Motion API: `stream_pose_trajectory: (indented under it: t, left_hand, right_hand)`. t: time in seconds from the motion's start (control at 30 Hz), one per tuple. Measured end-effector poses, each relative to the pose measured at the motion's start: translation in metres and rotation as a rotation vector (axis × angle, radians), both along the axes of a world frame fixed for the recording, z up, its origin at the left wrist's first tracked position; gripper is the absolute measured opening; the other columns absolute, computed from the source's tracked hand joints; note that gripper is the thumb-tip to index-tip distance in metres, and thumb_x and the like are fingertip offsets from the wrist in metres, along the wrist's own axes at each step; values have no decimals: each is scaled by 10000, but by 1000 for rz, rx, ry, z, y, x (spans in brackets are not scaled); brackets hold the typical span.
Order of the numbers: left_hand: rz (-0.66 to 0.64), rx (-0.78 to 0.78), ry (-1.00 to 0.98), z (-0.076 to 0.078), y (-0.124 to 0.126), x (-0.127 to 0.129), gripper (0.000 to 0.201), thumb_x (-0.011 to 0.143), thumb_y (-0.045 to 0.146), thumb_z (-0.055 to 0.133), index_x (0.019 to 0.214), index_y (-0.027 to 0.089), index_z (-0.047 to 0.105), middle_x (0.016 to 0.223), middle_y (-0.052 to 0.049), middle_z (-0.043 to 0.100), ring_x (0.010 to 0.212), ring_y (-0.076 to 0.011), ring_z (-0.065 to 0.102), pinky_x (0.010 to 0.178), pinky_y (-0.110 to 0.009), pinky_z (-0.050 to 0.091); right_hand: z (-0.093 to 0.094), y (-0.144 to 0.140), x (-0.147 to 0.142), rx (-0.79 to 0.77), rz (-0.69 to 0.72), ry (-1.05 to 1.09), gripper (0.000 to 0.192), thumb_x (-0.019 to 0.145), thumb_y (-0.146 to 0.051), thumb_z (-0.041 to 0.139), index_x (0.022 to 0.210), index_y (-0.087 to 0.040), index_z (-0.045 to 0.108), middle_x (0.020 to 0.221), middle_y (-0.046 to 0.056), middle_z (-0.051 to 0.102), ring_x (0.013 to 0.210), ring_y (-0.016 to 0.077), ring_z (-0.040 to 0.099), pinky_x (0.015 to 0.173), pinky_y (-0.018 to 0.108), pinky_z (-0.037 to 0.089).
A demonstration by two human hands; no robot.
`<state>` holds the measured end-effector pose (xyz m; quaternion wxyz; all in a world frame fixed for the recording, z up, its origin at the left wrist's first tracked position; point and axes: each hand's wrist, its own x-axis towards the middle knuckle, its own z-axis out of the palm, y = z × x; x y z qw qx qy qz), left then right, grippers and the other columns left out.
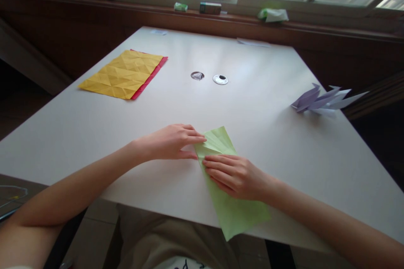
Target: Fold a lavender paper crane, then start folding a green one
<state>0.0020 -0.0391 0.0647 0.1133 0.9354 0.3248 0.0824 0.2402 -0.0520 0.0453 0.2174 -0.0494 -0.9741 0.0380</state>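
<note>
A light green sheet of paper (241, 212), folded and creased, lies at the table's near edge, its lowest corner sticking out past that edge. My right hand (238, 174) rests flat on the sheet's middle, fingers stretched out toward its left edge. At the upper left edge of the sheet is my left hand (175, 142). Its fingertips touch the paper there, and the thumb is spread apart from them, lower on the same edge. Fold lines show on the upper part of the sheet, above my right hand.
Yellow creased paper (123, 73) lies over red paper (150, 79) on the table's left. A purple and white folded paper figure (325, 100) stands near the right edge. Two round cable holes (220, 79) are in the white tabletop (176, 105). A small box (210, 8) sits on the windowsill.
</note>
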Motion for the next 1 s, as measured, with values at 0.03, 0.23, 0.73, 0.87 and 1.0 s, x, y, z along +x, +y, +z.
stream_pose_trajectory:
  t: [0.03,0.23,0.73,0.87,1.0]
  left_hand:
    - [36,10,16,3,-4,0,390,850,381,502,1199,207,510,1131,-56,619,1037,-181,544,876,-298,441]
    - [152,141,25,3,-49,11,361,895,205,398,1247,147,452,1291,-64,506,1189,-167,453,1004,-315,368]
    - [276,111,135,-30,-79,21,648,867,535,337,1352,108,308,1441,-120,256,1330,-238,250,1055,-370,286]
    - [324,143,133,-30,-80,19,630,858,516,386,1330,101,351,1423,-128,297,1317,-250,279,1034,-371,324]
    - [386,158,129,-31,-81,17,604,861,484,410,1320,93,367,1401,-135,343,1295,-247,326,1017,-380,356]
  right_hand:
    - [1,-1,0,-7,2,-17,208,828,-122,502,998,-73,611,996,91,680,1052,185,580,895,316,512]
    - [-1,-2,1,-17,15,-17,217,820,-113,502,1004,-69,607,1014,103,673,1089,199,556,910,314,504]
    - [-11,-6,-2,-65,48,64,243,815,-103,516,1035,-42,601,1024,128,671,1101,216,550,885,327,527]
    - [-13,-5,-3,-75,56,65,241,808,-87,516,1027,-40,605,1020,127,673,1099,221,551,891,336,525]
    - [-12,-5,-3,-70,50,56,236,808,-97,528,1025,-53,608,1012,117,677,1092,207,557,893,316,524]
